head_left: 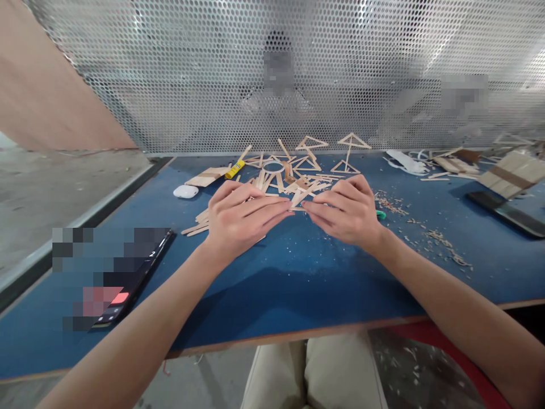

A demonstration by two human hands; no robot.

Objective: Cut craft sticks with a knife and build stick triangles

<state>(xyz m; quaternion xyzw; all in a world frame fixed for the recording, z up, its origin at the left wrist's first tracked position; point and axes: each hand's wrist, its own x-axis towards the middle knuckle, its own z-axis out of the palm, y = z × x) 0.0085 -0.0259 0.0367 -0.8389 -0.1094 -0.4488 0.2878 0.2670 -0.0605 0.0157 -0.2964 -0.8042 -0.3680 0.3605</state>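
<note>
Held between both hands above the blue table (293, 301) is a small piece made of thin wooden sticks (298, 199). My left hand (238, 218) pinches its left end with thumb and fingertips. From the other side, my right hand (344, 210) pinches the right end, and its fingers partly hide the piece. Just beyond the hands lies a pile of loose wooden sticks (266, 180), with a roll of tape (273, 166) on it. A yellow glue tube (235, 169) lies to the left of the pile.
Behind the pile stand stick triangles (351, 141) near a perforated metal screen (196, 74). At left are a phone (140, 272) and a white case (186, 192). Wood scraps (443, 241), a dark phone (506, 213) and a banded stick bundle (513, 173) are at right.
</note>
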